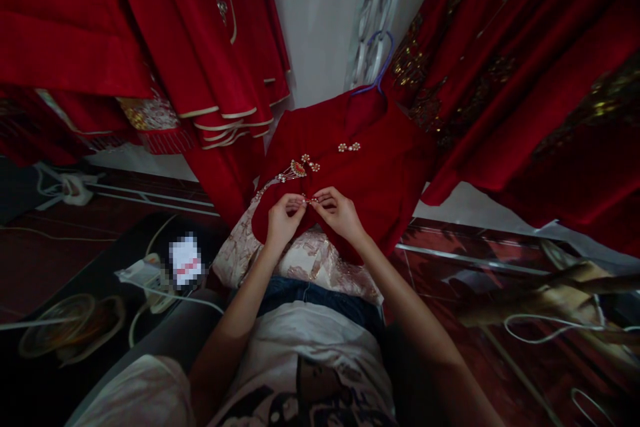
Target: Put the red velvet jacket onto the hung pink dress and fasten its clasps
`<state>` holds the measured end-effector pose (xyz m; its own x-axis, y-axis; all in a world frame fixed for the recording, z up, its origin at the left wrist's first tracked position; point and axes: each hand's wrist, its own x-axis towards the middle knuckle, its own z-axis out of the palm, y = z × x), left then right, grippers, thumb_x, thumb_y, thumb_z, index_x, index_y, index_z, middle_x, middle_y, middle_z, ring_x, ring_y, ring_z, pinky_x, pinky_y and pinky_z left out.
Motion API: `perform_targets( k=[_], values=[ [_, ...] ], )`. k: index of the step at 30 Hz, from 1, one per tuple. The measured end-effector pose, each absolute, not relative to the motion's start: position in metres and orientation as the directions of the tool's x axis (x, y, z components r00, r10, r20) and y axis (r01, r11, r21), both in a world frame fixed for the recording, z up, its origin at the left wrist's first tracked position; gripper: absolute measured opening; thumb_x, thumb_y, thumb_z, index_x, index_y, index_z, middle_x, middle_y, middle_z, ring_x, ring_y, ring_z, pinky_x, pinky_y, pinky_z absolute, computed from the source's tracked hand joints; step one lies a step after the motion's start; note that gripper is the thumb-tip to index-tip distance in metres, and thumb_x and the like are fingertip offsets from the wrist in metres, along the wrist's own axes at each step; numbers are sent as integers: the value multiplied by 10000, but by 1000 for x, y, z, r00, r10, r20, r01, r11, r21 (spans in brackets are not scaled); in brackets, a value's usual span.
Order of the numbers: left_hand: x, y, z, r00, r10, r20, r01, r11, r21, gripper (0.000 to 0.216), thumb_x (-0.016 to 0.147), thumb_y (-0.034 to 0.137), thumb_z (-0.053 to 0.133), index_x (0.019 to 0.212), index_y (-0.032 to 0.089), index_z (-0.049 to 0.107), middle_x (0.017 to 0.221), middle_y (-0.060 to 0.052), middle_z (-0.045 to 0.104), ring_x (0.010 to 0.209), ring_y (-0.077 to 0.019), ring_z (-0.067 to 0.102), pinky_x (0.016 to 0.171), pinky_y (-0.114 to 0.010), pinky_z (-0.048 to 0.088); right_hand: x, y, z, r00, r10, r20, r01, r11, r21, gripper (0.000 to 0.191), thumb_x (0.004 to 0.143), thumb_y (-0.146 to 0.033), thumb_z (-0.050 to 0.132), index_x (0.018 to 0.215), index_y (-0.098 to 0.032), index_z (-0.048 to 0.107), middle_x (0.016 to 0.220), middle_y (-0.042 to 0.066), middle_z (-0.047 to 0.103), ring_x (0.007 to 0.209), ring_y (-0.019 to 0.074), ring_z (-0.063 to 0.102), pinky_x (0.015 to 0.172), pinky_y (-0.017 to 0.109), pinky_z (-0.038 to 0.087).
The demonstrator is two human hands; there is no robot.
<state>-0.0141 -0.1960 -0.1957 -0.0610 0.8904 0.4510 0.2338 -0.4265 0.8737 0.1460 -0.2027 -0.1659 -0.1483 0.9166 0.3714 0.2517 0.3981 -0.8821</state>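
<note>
A red jacket point(383, 180) on a purple hanger point(384, 67) is spread over my lap. My left hand point(286, 219) pinches one side of a small beaded clasp point(309, 201) at the jacket's front opening. The fingertips of my right hand point(340, 215) are closed on its other side; the clasp is mostly hidden between them. Just above sits a flower-shaped beaded clasp point(315, 167), beside a fan-shaped ornament point(299, 169) with bead strings. Higher up near the collar is another flower clasp point(349, 147). Pale floral brocade point(327, 257) lies under the jacket.
Red garments with pale trim point(220, 80) hang on the left, and red ones with gold sequins point(500, 93) on the right. A dark surface at left holds a small white device point(157, 283), a round container point(57, 327) and cables. Wooden pieces point(565, 293) stand at right.
</note>
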Motion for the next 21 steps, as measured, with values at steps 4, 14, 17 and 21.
perform_targets(
  k=[4,14,17,21],
  values=[
    [-14,-195,-198,-56,911,409,135,-399,907,158,759,189,647,915,163,654,884,-48,708,798,-137,685,785,-283,571,147,-203,-166,-121,909,400,277,417,-866,147,820,-307,623,924,-204,614,891,33,694,738,132,674,609,224,552],
    [-16,-197,-202,-56,928,368,114,-360,926,195,729,203,676,917,156,692,895,-65,735,812,-159,706,797,-307,583,135,-205,-179,-25,895,446,368,423,-828,159,858,-324,579,929,-201,651,864,45,678,748,142,653,629,242,555],
    [-19,-196,-206,-55,926,374,178,-360,916,204,728,204,674,925,163,711,886,-65,745,792,-166,711,794,-323,587,132,-206,-183,-17,885,466,386,435,-813,168,876,-333,560,944,-205,643,875,44,665,765,140,644,664,253,563],
    [-23,-193,-206,-35,914,404,233,-386,893,183,733,222,679,903,162,713,850,-59,744,766,-166,708,761,-322,591,132,-207,-185,-23,882,471,382,443,-811,175,887,-345,553,957,-211,640,883,49,648,767,144,636,675,267,572]
  ],
)
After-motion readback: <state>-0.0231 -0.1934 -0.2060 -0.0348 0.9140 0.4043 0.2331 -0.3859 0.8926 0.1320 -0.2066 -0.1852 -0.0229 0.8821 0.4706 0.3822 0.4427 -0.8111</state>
